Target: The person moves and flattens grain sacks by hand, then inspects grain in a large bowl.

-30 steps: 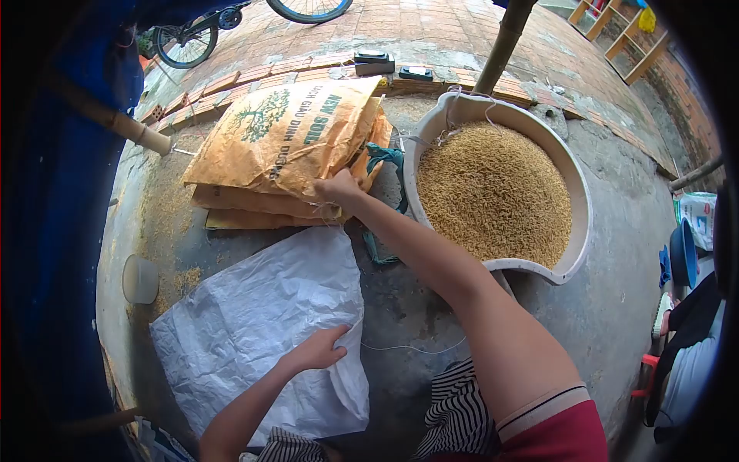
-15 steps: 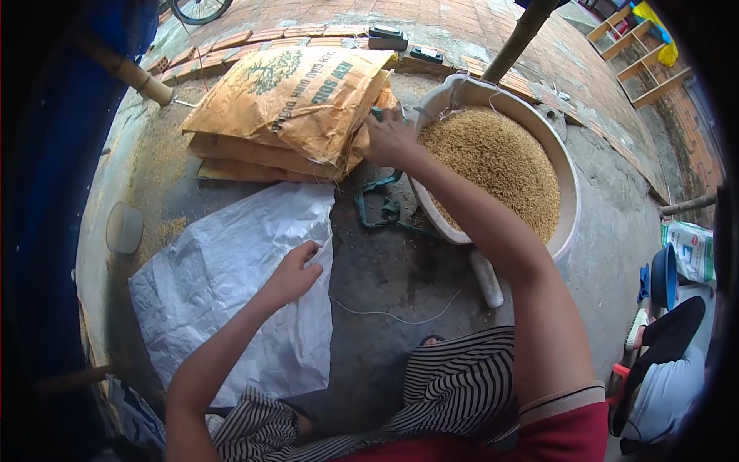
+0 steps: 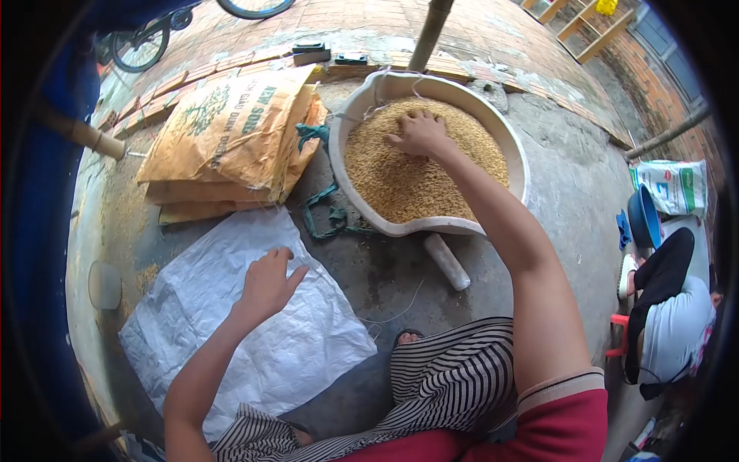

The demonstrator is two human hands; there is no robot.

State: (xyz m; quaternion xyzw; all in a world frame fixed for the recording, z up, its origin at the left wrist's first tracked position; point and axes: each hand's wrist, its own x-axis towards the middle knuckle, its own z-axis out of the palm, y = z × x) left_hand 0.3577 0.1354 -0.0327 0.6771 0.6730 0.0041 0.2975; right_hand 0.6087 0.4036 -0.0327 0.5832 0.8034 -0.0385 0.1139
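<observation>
My right hand (image 3: 423,135) lies palm down on a heap of golden-brown grain (image 3: 454,165), fingers spread and holding nothing. The grain fills a large pale tub (image 3: 517,165). My left hand (image 3: 265,286) is over a white woven sack (image 3: 269,362) spread flat on the ground, thumb apart from the fingers, with nothing in it. Beyond the left hand is a stack of printed orange-brown sacks (image 3: 223,142). A green strap (image 3: 322,219) trails between the stack and the tub.
A whitish cylinder (image 3: 446,263) lies on the concrete below the tub. At far left stands a clear plastic container (image 3: 104,285). A bamboo pole (image 3: 429,35) rises behind the tub. On the right, another person (image 3: 670,323) sits near a blue basin (image 3: 643,218).
My right hand has moved from beside the orange-brown sacks onto the grain. My view has shifted right. The left hand remains over the white sack, its fingers a little straighter.
</observation>
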